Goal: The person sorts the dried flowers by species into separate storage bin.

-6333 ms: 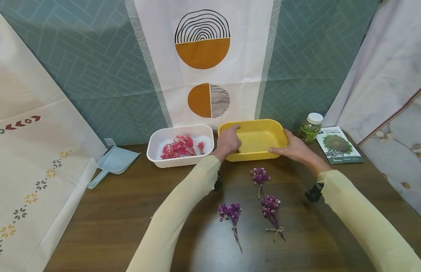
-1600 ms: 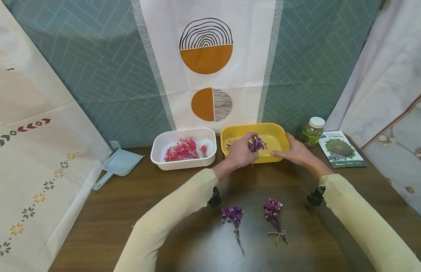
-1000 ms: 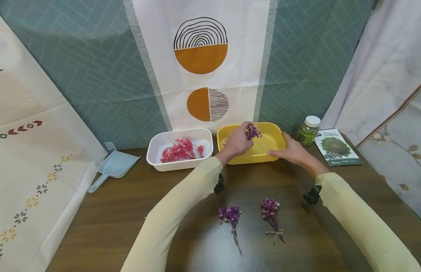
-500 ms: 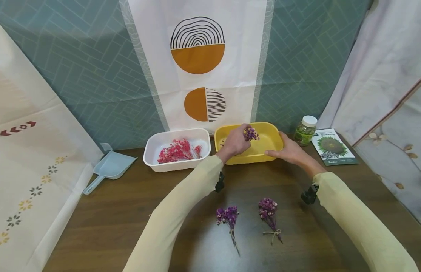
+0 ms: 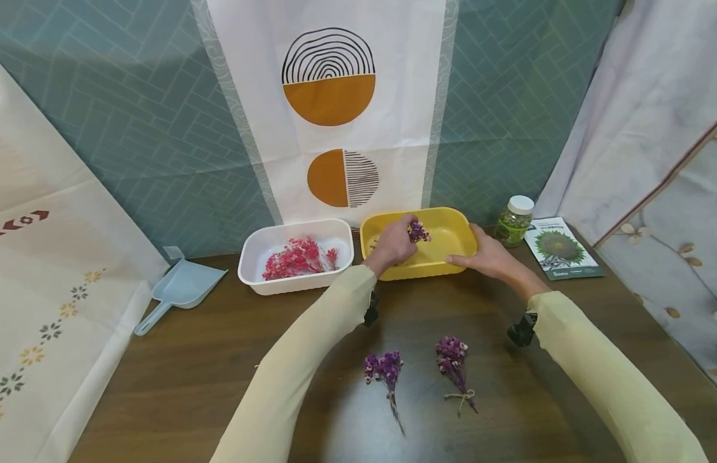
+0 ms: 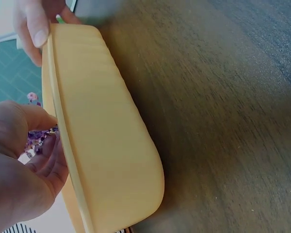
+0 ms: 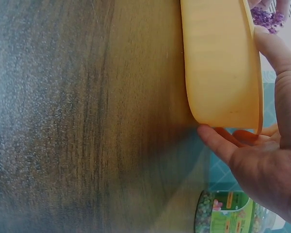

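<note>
My left hand (image 5: 393,243) pinches a bunch of purple dried flowers (image 5: 418,232) inside the yellow basin (image 5: 423,270), towards its left half. In the left wrist view the thumb and fingers close on the bunch behind the basin's rim, and the stems are mostly hidden. My right hand (image 5: 490,254) grips the basin's right end; its thumb lies on the front rim and its fingers wrap the end wall, as the right wrist view shows. Two more purple bunches, a left one (image 5: 385,368) and a right one (image 5: 453,357) tied with twine, lie on the table nearer me.
A white basin (image 5: 251,283) with pink dried flowers (image 5: 297,257) stands left of the yellow one. Farther left lies a light blue dustpan (image 5: 187,283). To the right are a lidded jar (image 5: 514,222) and a sunflower seed packet (image 5: 561,247). A patterned cloth (image 5: 346,138) hangs behind.
A third purple bunch, earlier on the table, has been picked up by my left hand and brought into the yellow basin. Lately that hand has sunk slightly; my right hand keeps its grip.
</note>
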{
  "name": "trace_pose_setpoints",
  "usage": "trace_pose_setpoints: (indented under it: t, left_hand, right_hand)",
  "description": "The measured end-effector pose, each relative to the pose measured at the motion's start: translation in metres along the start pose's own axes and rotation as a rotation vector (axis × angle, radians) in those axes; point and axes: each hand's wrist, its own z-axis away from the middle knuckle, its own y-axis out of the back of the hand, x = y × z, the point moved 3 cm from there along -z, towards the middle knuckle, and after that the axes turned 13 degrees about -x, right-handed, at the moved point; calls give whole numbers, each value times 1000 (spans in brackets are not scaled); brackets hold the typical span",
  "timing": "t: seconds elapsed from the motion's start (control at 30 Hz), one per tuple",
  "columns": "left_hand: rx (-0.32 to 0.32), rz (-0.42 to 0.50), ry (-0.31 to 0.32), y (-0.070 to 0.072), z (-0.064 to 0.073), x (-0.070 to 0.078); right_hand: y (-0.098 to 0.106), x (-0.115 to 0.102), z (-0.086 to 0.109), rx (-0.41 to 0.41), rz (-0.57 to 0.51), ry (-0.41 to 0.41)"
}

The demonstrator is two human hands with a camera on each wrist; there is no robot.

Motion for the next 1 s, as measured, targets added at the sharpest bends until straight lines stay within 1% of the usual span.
trace_pose_setpoints:
  t: [0.13,0.3,0.5,0.6,0.77,1.0]
  left_hand:
    - [-6,6,13,-2,0,-2]
    - [-18,80,6,-3,0,-4]
    - [-11,105,-10,0,4,-5]
    - [16,99,-44,4,10,-5]
    - [61,102,-121,9,27,-1]
    - [95,179,-197,14,57,5]
  right_hand:
    - [-1,-2,0,-5,-1,11]
    - [0,-2,-1,-2,6,12]
    - [1,-1,0,2,-1,4]
    - [1,-2,0,3,-1,0]
    - [0,-2,1,0,-7,-8]
    - [0,-2,1,4,-7,-3]
